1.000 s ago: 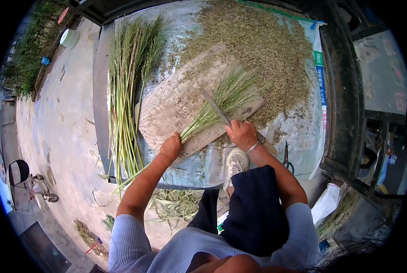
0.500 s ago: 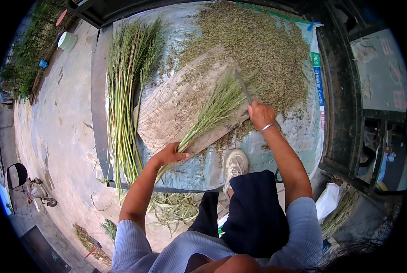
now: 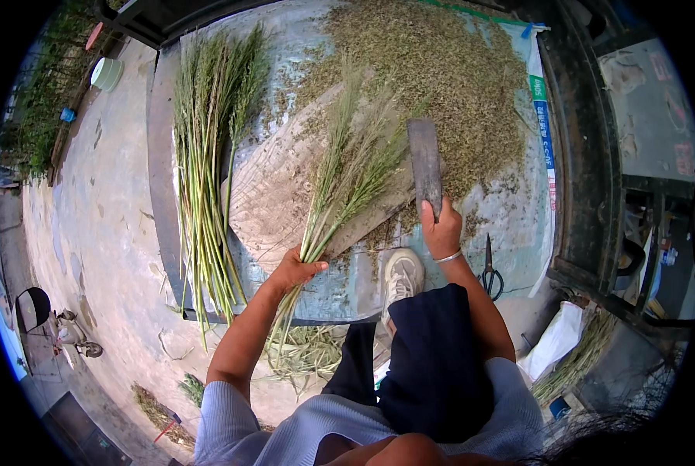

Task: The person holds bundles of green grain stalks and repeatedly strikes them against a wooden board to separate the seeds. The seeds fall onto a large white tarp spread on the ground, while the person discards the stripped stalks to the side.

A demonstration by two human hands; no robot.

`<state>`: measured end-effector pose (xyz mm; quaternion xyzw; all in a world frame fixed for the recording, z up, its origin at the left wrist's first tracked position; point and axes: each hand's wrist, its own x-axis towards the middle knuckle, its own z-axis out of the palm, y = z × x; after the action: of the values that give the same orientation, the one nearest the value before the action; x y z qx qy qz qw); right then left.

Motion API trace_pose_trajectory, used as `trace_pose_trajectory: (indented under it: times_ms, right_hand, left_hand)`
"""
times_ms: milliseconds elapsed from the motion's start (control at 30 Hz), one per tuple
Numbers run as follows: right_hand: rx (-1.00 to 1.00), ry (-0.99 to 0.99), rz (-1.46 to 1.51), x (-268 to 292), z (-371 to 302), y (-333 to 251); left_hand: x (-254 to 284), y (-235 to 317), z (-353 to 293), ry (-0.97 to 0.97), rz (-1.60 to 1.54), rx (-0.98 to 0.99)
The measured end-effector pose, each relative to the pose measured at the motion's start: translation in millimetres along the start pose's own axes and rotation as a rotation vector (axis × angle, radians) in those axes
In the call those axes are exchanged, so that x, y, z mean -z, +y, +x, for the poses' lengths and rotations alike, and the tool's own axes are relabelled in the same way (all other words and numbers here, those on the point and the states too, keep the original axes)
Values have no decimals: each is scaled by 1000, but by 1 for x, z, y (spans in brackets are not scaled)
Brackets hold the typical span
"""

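Observation:
My left hand (image 3: 295,272) is closed round the stems of a bunch of green grain stalks (image 3: 336,190). Their feathery seed heads fan out away from me over a worn, pale board (image 3: 266,190). In my right hand (image 3: 443,233) is a flat, dark metal scraper (image 3: 425,159). Its broad face shows, and the blade points away from me, just right of the seed heads. My shoe (image 3: 403,281) stands at the board's near edge.
Left of the board lies a larger pile of stalks (image 3: 204,179). Loose seeds (image 3: 441,62) cover the far right of the plastic sheet (image 3: 355,299). Black-handled scissors (image 3: 490,272) lie near my right forearm. Stripped stalks (image 3: 309,351) are on the ground. A dark metal frame (image 3: 584,179) borders the right.
My left hand has lifted and swung the bunch upright and leftward, spreading its heads. My right hand has moved nearer me and turned the scraper from edge-on to flat. The scissors show more fully.

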<state>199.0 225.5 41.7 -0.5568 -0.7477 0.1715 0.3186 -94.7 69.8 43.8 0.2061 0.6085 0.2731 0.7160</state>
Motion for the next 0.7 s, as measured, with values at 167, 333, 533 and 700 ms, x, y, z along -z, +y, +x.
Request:
trace_pose_trajectory:
  times_ms: [167, 333, 533, 700]
  right_hand:
    - [18, -140, 51, 3, -17, -17]
    - [24, -208, 43, 5, -31, -20]
    - [-56, -201, 80, -5, -46, -7]
    - [-58, -191, 86, 2, -47, -8]
  left_hand:
    - [-9, 0, 11, -37, -21, 114]
    - [-8, -13, 5, -193, -460, 170]
    - [-11, -25, 13, -307, -692, 175]
    - [-13, -31, 20, -307, -645, 217]
